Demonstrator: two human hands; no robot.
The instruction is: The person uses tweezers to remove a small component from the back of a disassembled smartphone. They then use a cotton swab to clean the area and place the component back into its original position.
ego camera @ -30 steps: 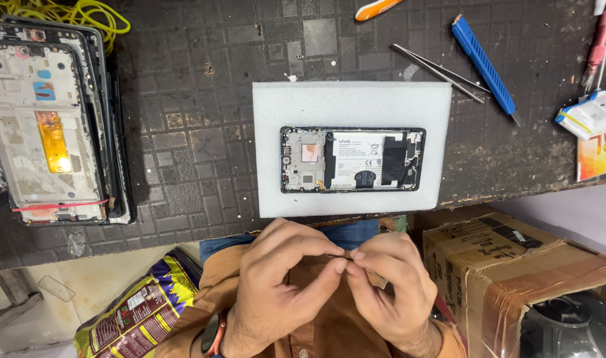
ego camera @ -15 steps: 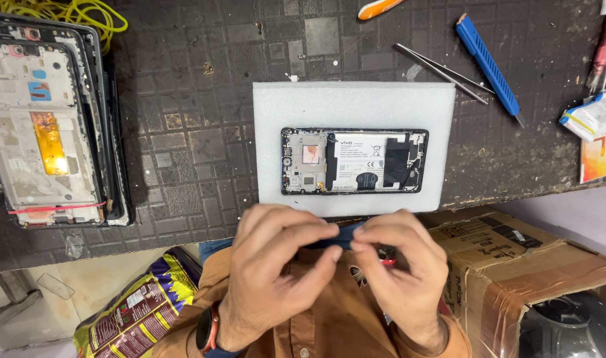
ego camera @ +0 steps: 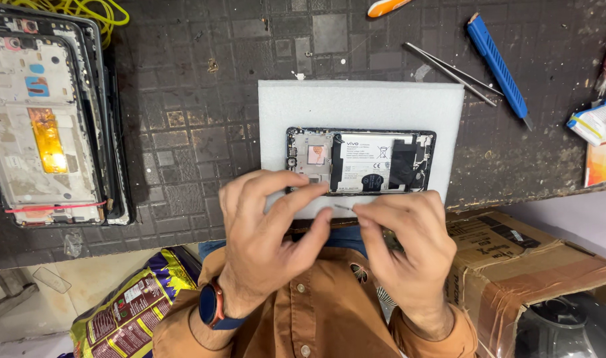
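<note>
An opened phone (ego camera: 360, 161), back cover off with its battery and boards showing, lies lengthwise on a white foam pad (ego camera: 362, 103) on the dark bench. My left hand (ego camera: 273, 229), with a watch on its wrist, and my right hand (ego camera: 405, 245) meet just in front of the phone's near edge. Between their fingertips they pinch a small thin strip (ego camera: 343, 208), too small to tell what it is. The left fingers overlap the pad's near left corner and hide part of the phone's lower edge.
A stack of bare phone frames (ego camera: 44, 119) lies at the left, with yellow cable (ego camera: 84, 10) behind it. Tweezers (ego camera: 448, 69), a blue tool (ego camera: 498, 63) and an orange tool (ego camera: 385, 6) lie at the back right. A cardboard box (ego camera: 535, 265) and a snack bag (ego camera: 130, 305) sit below the bench.
Both hands have risen from my lap to the phone's near edge over the pad. The fingertips have drawn slightly apart, with the thin strip showing between them.
</note>
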